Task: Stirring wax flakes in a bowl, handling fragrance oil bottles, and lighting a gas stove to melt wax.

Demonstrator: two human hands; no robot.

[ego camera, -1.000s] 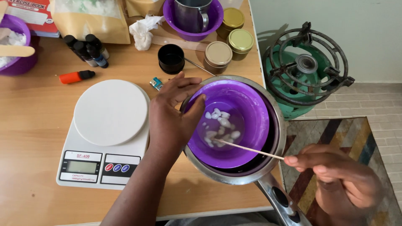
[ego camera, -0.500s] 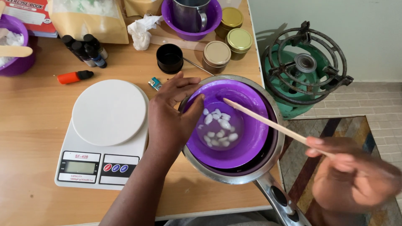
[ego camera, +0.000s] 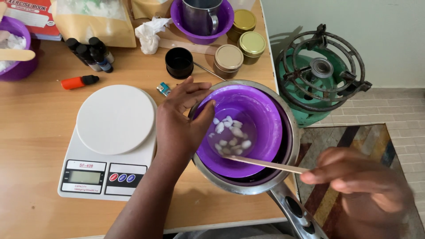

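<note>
Gripping the rim of the purple bowl at its nine o'clock edge, the left hand has its thumb hooked inside the wall and its fingers curled over the outside. The bowl sits nested in a steel pan, whose handle runs off toward five o'clock past the edge of the worktop. White wax chunks lie in a little clear liquid at the bottom of the bowl.

The right hand, blurred, is out at four o'clock from the bowl, over a striped rug. Its fingers are pinched narrowly on the end of a thin wooden stick, which slants across the bowl's near rim, its tip close to the lowest chunks; whether it touches them cannot be told.

At nine o'clock of the left hand, just beside it, stands a white kitchen scale. Toward twelve o'clock sit three lidded tins, a black cup and a metal mug inside another purple bowl. Off the worktop, at two o'clock, stands a green gas burner.
</note>
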